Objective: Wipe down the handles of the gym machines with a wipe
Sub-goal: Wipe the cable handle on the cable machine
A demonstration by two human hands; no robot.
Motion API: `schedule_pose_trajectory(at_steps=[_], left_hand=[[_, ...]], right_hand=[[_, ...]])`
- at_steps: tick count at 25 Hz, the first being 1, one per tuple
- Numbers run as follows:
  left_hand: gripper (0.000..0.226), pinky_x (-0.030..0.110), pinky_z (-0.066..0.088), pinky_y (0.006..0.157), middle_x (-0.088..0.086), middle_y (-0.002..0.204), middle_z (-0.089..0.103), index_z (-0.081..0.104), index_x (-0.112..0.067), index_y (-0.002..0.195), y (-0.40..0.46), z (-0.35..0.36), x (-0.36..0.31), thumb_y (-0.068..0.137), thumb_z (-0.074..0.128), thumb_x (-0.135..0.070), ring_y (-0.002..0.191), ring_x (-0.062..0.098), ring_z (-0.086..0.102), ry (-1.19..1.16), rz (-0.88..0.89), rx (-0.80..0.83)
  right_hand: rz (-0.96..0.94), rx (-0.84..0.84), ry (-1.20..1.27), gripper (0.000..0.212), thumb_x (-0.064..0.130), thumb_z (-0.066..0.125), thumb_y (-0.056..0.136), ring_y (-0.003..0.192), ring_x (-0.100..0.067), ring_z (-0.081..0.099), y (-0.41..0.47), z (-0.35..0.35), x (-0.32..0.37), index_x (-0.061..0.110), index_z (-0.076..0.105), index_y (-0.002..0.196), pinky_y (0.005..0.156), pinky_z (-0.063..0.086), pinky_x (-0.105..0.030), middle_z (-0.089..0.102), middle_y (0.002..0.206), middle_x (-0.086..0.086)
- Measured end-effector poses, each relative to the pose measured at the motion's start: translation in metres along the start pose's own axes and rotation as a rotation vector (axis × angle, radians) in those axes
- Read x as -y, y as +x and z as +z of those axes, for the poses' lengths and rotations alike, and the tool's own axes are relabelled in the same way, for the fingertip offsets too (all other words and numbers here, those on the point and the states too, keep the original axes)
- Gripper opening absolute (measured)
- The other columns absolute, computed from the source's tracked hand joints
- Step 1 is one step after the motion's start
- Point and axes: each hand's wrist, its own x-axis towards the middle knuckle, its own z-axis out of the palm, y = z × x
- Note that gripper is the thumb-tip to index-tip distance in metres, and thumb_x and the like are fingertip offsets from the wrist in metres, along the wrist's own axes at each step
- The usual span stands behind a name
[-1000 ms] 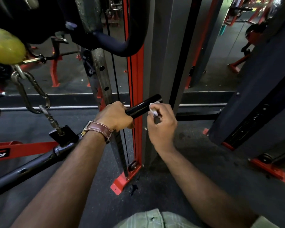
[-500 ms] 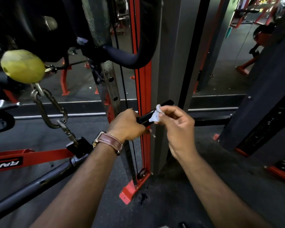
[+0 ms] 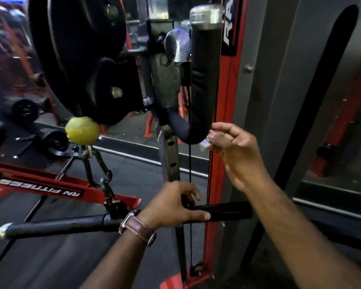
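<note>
The right hand (image 3: 236, 155) is now raised off the straight bar (image 3: 121, 220), its fingers (image 3: 219, 140) pinching the small white wipe (image 3: 205, 145) against the bend of the curved padded handle (image 3: 198, 101), which is pointing upward; the left hand (image 3: 173, 205) is still loosely gripping the bar, lying left-to-right

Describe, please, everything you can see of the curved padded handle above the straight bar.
The curved padded handle is a J-shaped black tube in worn, creased foam-like padding, topped by a shiny metal cap. It rises upright beside the red frame, hooking left at the bottom into the machine. The right hand holds a small white wipe at its lower bend.
</note>
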Motion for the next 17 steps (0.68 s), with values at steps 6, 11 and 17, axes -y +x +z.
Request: schedule_pose_trajectory(at_steps=[6, 11, 17], left_hand=[[0.036, 0.024, 0.053, 0.073, -0.008, 0.091, 0.071, 0.067, -0.026, 0.101, 0.004, 0.005, -0.028, 0.075, 0.084, -0.043, 0.085, 0.006, 0.067, -0.212, -0.003, -0.67], [0.051, 0.044, 0.056, 0.086, 0.002, 0.115, 0.065, 0.062, -0.008, 0.121, 0.007, -0.009, -0.075, 0.083, 0.073, -0.04, 0.109, 0.025, 0.063, -0.085, 0.253, -1.228], [0.037, 0.056, 0.055, 0.083, 0.013, 0.107, 0.071, 0.068, -0.001, 0.115, 0.025, -0.012, -0.107, 0.092, 0.066, -0.03, 0.101, 0.032, 0.069, -0.101, 0.34, -1.333]], right_hand=[[-0.134, 0.264, -0.107, 0.02, 0.001, 0.072, 0.087, 0.092, -0.017, 0.071, 0.065, 0.015, 0.018, 0.004, 0.073, 0.107, 0.081, 0.058, -0.025, 0.076, 0.099, -0.012], [-0.35, 0.459, -0.283, 0.024, -0.009, 0.066, 0.086, 0.098, -0.006, 0.068, 0.086, 0.046, 0.006, 0.001, 0.074, 0.106, 0.089, 0.051, -0.017, 0.074, 0.107, -0.006], [-0.311, 0.636, -0.352, 0.027, -0.002, 0.071, 0.086, 0.087, 0.008, 0.065, 0.089, 0.027, 0.021, 0.024, 0.074, 0.084, 0.076, 0.048, -0.005, 0.072, 0.095, 0.005]])
